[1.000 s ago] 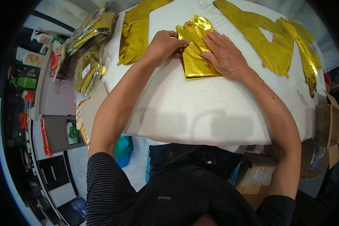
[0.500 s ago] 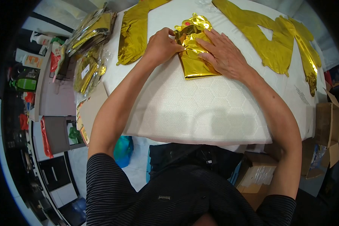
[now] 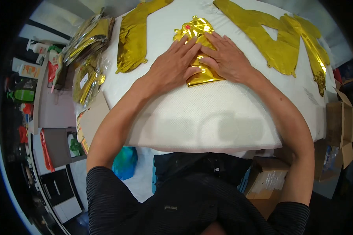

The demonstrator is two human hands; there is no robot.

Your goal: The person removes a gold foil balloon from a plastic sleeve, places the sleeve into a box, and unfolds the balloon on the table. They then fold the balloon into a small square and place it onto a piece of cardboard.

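Note:
A folded gold foil piece with a small red spot near its top lies on the white-covered table. My left hand rests flat over its left side, fingers stretched out and slightly apart. On the right side, my right hand presses down with its fingers spread. The fingertips of both hands come close together over the middle of the foil, hiding part of it. Neither hand is closed round anything.
A flat gold foil shape lies at the upper left, another at the upper right. Clear bags of folded foil sit at the left edge. An open cardboard box stands at the right.
My left hand has gone from pinching the foil's left edge to lying flat across it. My right hand stays spread on the foil. The whole view has shifted slightly.

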